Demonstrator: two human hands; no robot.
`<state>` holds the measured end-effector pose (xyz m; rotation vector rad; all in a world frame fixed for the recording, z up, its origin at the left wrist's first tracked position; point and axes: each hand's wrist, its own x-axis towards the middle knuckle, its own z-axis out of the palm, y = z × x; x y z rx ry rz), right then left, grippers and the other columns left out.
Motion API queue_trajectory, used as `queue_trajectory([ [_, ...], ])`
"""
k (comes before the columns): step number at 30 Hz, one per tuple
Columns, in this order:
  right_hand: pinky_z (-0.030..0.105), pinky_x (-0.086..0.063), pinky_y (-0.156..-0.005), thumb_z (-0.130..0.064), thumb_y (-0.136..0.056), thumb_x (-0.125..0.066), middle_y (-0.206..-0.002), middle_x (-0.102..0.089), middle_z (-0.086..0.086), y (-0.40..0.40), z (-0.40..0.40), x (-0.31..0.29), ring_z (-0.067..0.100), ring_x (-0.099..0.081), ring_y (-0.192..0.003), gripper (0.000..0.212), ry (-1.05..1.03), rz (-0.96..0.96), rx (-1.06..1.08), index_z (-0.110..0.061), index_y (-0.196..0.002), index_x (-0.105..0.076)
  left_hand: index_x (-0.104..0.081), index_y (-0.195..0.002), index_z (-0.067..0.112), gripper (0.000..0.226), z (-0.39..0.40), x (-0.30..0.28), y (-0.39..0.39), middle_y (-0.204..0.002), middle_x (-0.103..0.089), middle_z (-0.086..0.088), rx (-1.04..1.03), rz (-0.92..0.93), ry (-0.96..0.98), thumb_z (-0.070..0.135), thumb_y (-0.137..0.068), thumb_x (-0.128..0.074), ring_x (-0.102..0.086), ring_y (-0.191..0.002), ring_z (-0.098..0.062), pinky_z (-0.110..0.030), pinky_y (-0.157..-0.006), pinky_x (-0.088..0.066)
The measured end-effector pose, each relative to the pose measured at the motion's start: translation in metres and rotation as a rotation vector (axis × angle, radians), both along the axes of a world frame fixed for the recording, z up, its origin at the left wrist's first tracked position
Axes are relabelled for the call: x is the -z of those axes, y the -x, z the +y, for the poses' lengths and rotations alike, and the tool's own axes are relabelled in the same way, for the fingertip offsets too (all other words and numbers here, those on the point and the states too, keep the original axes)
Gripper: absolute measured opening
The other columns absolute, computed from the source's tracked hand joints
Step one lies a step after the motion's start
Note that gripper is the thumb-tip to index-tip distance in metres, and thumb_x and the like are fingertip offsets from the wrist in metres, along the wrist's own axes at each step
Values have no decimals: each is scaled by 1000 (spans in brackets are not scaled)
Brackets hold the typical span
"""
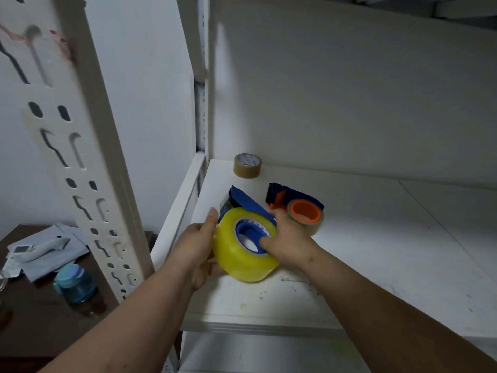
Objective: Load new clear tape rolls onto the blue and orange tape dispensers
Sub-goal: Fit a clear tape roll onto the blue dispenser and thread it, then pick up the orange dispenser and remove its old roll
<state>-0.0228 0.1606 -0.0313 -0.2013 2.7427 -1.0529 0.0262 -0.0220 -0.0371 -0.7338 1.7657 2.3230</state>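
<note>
My left hand and right hand clasp the yellowish tape roll on the blue dispenser, whose body runs toward eleven o'clock.

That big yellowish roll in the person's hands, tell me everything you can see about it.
The tape roll is thick and wide, glossy, with a translucent yellow tint, as stacked clear tape looks. Its core sits over the blue hub of the blue dispenser, so it seems mounted or nearly so. It is tilted, its open face turned up toward the camera, low over the white shelf. The left hand cups its outer side; the right hand holds the other side, with one of its fingers hooked into the hub.
</note>
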Motion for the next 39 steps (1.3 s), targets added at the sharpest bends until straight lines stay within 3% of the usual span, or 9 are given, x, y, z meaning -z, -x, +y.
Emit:
queue_trajectory([
  [5,36,-50,-70,-34,-78,-60,-105,-61,7,20,-7,-10,26,-60,-87,49,-73,44,151,-16,-120,-41,-49,-134,14,52,2,-7,22,-125,-59,-12,-33,93,21,17,-86,-68,-63,-102,-27,-41,-74,-57],
  [8,35,-49,-69,-28,-87,-54,-109,-60,12,27,-16,-12,29,-59,-88,46,-107,55,163,-13,-127,-37,-50,-137,15,46,8,-8,35,-135,-57,-9,-2,102,330,9,-92,-56,-58,-113,-27,-43,-98,-49],
  [12,39,-52,-82,-27,-95,-45,-114,-62,13,31,-20,-13,31,-61,-99,36,-329,140,-30,-10,-127,-42,-49,-137,7,40,12,-3,37,-138,-55,-16,94,7,729,10,-97,-47,-54,-116,-33,-39,-94,-42],
  [18,29,-38,-56,-25,-82,-44,-79,-51,2,53,22,-15,25,-54,-71,13,-442,479,47,-17,-80,-53,-24,-155,17,65,9,5,51,-158,-35,-10,74,49,784,4,-95,-47,-36,-142,-32,-47,-114,-34],
  [26,45,-21,-105,-26,-82,-50,-85,-52,-6,54,66,19,20,-51,-97,7,-634,292,-96,-24,-89,-49,-51,-138,23,51,45,-2,48,-145,-48,-2,41,303,1266,18,-88,-55,-38,-131,-31,-46,-101,-36],
  [30,38,-39,-89,-21,-90,-48,-94,-56,0,54,73,12,26,-56,-95,9,-387,304,-5,-20,-98,-50,-61,-127,13,40,71,-9,51,-116,-62,-4,94,503,1092,14,-87,-61,-57,-104,-21,-29,-89,-46],
  [33,28,-45,-85,-27,-93,-50,-115,-59,-2,51,79,-8,21,-57,-106,38,51,152,45,-18,-130,-47,-64,-123,17,32,89,-14,51,-96,-64,15,127,353,715,27,-93,-60,-59,-86,-1,-16,-76,-46],
  [36,15,-41,-65,-31,-92,-53,-96,-64,-18,46,88,-27,6,-62,-92,17,249,163,22,-31,-109,-56,-63,-115,20,35,107,-21,55,-108,-68,2,162,177,357,47,-93,-57,-61,-93,-11,-30,-86,-50],
  [39,27,-50,-75,-31,-93,-53,-93,-69,-11,36,96,-36,7,-65,-90,9,437,55,-10,-31,-97,-61,-61,-114,21,49,119,-36,60,-111,-69,1,118,60,37,61,-87,-56,-61,-105,-17,-36,-89,-50],
])
